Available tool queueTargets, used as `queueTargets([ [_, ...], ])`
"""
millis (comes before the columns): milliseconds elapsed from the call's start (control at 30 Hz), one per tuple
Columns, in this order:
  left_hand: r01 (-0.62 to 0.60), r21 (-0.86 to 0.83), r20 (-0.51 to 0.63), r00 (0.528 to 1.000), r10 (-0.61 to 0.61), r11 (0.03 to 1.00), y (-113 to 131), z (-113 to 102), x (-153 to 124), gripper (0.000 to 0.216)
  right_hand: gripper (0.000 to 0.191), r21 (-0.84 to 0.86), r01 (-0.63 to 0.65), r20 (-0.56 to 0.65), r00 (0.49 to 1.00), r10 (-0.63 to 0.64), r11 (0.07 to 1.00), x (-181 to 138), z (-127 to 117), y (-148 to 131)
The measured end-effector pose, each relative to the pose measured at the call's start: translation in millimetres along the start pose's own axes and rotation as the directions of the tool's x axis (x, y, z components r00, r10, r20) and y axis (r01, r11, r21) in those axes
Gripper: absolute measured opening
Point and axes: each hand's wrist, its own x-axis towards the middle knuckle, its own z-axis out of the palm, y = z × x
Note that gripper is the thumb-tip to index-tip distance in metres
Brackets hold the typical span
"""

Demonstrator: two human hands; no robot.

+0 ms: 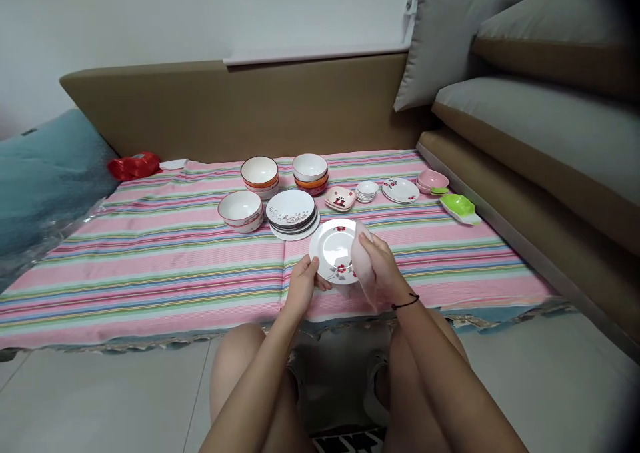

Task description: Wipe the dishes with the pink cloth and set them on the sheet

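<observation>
A white plate with red flowers (334, 249) is held tilted above the striped cloth. My left hand (303, 281) grips its left rim, thumb on top and fingers underneath. My right hand (381, 264) pinches a thin whitish wiping cloth (364, 263) over the plate's right edge; a corner of it hangs below. Just behind the plate stands a stack of plates (291, 209), the upper ones patterned with dark rims. To the right of that stack lie small square dishes with a red cartoon print (341, 198).
Stacked bowls (260, 171), more bowls (310, 168) and a floral bowl (241, 211) stand at the back left. Small saucers (367, 191), flowered plates (401, 189), pink bowls (433, 181) and a green leaf-shaped dish (460, 207) line the right. Cushions (545, 119) border the striped cloth (175, 259).
</observation>
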Motion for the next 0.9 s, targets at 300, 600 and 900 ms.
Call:
queueTargets([
  [300,-0.054,0.173,0.009,0.999,0.053,0.983,8.2,-12.6,-3.4,0.034,0.04,-0.075,-0.165,0.246,0.953,0.178,0.983,-6.2,-8.7,-12.1],
  [600,0.012,0.166,0.21,0.977,-0.048,0.986,23.9,-16.1,-10.5,0.032,0.04,-0.165,-0.312,0.388,0.852,0.352,0.936,-20.2,-12.7,-21.5],
  [900,0.074,0.113,0.225,0.969,-0.098,0.991,19.3,-13.8,-10.6,0.032,0.035,-0.192,-0.319,0.387,0.845,0.37,0.928,-24.1,-15.2,-21.6],
])
